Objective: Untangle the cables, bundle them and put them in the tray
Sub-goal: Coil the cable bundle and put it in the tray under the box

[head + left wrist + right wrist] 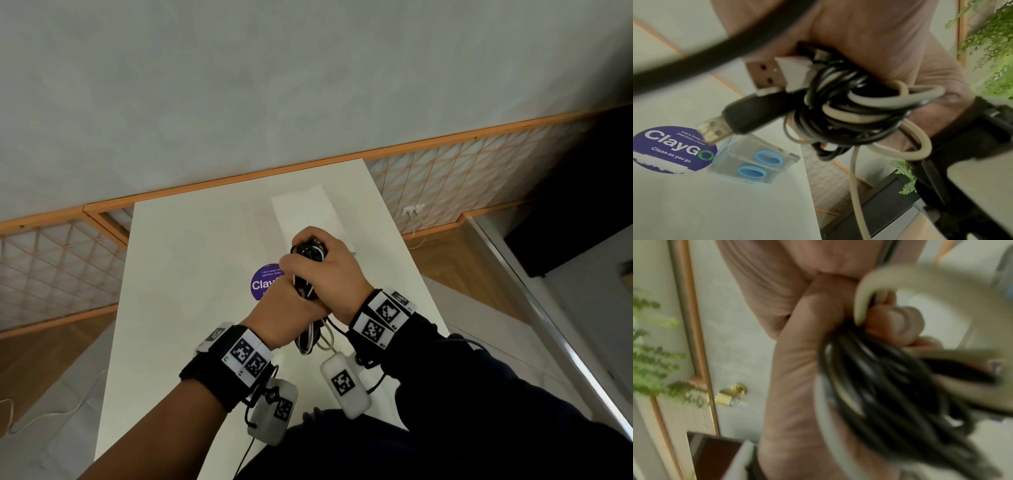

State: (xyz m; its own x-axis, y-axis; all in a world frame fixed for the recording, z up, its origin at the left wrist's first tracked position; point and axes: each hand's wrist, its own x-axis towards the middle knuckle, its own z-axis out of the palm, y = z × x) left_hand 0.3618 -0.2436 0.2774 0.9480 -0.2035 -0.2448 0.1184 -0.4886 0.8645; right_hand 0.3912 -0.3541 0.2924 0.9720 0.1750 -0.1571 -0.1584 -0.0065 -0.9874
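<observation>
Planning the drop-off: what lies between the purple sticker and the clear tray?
Nothing: in the left wrist view the tray sits right against the sticker on the table.

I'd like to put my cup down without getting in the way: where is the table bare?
The white table is bare left of the purple ClayGo sticker, out to its left edge. It is crowded right of the sticker, where both hands grip the cable tangle above the clear tray.
</observation>
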